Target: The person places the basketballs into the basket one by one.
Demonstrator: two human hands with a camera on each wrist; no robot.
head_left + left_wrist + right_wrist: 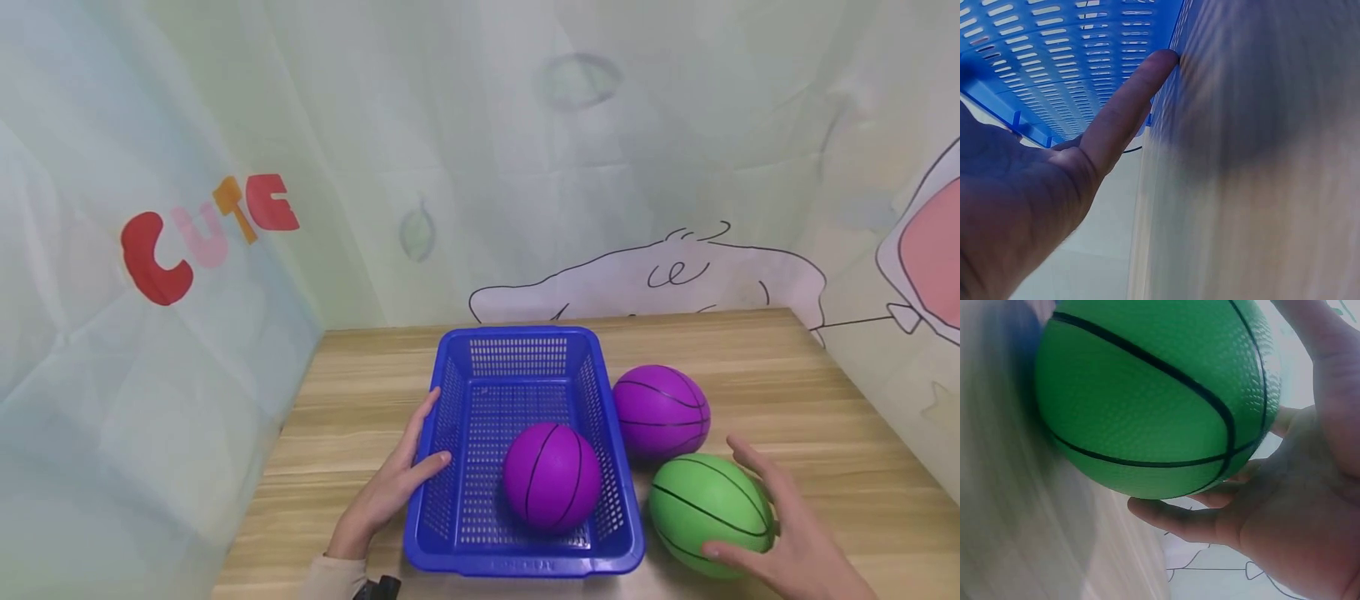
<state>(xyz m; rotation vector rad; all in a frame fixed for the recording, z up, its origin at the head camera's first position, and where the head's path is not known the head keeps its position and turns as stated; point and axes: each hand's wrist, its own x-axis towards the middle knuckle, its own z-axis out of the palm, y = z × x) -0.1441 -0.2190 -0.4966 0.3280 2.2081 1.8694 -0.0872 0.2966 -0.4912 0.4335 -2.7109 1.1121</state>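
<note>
A blue plastic basket (525,567) with slotted walls stands on the wooden table. My left hand (390,492) holds its left side, thumb over the rim and fingers along the outer wall, as the left wrist view also shows. Inside the basket, at the near right, lies a purple ball (552,477) with black lines. To the right of the basket is a green ball (708,512). My right hand (795,533) is spread around the green ball's right side, thumb at its front and the other fingers behind, with a gap at the palm in the right wrist view.
A second purple ball (660,411) sits beside the basket's right wall, just behind the green one. The wooden table (345,400) reaches back to a printed curtain (420,150), and more curtain stands along the left and right.
</note>
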